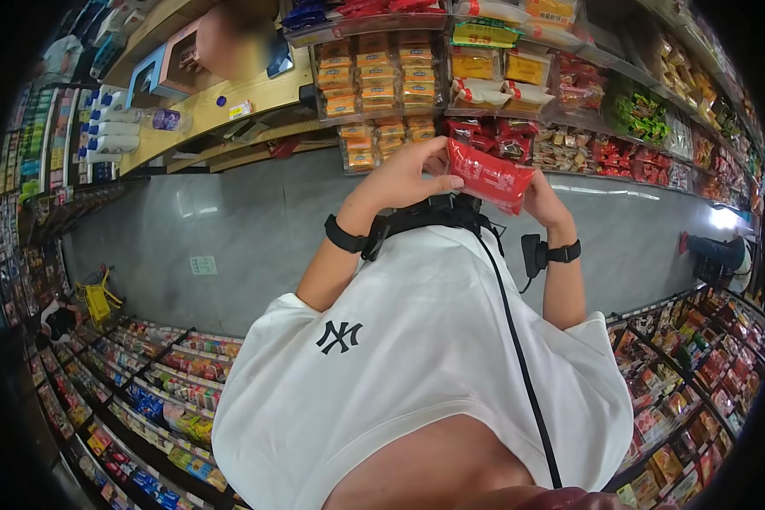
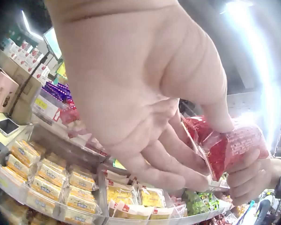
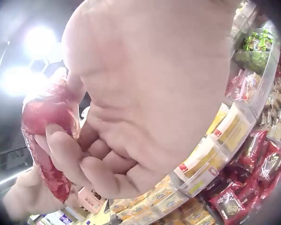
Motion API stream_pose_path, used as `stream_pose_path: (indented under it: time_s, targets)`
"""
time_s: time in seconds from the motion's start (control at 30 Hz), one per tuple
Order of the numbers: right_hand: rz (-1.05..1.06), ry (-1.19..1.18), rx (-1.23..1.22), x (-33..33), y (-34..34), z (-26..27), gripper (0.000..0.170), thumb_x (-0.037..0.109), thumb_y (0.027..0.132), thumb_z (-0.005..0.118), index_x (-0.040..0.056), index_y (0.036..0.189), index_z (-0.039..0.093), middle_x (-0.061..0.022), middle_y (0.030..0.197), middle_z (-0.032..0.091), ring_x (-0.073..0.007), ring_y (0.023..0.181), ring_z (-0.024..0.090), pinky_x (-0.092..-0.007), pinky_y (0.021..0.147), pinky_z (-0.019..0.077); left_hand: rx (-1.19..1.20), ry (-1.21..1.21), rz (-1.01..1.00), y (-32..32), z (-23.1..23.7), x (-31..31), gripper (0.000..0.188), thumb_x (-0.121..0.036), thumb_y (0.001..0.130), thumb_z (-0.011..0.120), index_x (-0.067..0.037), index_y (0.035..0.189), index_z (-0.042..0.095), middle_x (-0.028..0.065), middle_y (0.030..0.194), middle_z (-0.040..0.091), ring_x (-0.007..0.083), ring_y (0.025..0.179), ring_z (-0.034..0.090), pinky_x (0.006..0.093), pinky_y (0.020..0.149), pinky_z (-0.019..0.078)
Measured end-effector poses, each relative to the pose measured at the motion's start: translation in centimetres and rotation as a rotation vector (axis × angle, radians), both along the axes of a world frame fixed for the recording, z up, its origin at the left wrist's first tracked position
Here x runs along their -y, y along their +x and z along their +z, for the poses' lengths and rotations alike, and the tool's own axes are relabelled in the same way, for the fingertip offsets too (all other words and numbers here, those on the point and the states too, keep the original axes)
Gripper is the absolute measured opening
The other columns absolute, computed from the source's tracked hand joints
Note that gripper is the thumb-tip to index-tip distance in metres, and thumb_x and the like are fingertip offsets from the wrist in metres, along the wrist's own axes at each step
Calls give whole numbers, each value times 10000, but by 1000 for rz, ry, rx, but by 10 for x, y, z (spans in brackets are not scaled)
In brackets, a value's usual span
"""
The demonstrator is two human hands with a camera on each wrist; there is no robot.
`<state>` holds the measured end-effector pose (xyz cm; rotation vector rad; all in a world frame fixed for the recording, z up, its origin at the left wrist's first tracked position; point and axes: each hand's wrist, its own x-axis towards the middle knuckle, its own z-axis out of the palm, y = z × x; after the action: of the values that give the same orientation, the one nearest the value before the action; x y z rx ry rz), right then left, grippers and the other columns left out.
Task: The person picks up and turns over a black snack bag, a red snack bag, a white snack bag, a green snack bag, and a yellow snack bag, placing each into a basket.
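A red shiny packet (image 1: 493, 177) with small pale print is held between both hands in front of the chest. At its left end, the left hand (image 1: 405, 176) pinches it, thumb on the printed face; in the left wrist view, the left hand (image 2: 131, 84) has its other fingers extended behind the packet (image 2: 236, 145). The right hand (image 1: 546, 202) grips the opposite end. Seen in the right wrist view, the right hand (image 3: 140, 93) has curled fingers against the packet (image 3: 49, 122).
Shelf bins of orange-wrapped packs (image 1: 378, 72), yellow packs (image 1: 476, 66) and red packets (image 1: 510, 140) stand in front. A wooden counter (image 1: 178, 140) with bottles is at the left. Grey floor (image 1: 161, 246) lies below; a yellow basket (image 1: 99, 299) and a person (image 1: 722, 255) are farther off.
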<state>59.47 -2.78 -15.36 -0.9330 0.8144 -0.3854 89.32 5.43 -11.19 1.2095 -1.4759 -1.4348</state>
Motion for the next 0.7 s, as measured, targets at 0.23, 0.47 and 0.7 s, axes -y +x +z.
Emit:
stream_pose_path:
  time_s: [0.23,0.47,0.7]
  targets:
    - [88,-245,-237,-3,27,40,680,564,1115,225,35,1089,651,-71,806,671,-168,684,603,-305,698,481,16,-39,163,7,-2,-9,436,-287,880,833,-20,1178,662,67,895,728,148,792,678,301,764,552]
    - [-89,-318,-266,-13,48,51,613,545,1127,219,65,1153,601,-35,845,628,-142,670,536,-296,642,441,-21,-26,189,9,0,-11,409,-284,879,836,-19,1140,665,56,881,723,121,759,674,280,711,547]
    - [-15,-312,-285,-1,39,37,667,539,1127,210,59,956,638,-6,706,569,-117,624,464,-286,604,379,18,91,158,9,7,-8,419,-251,885,834,-4,1173,656,42,913,719,94,773,664,251,710,540]
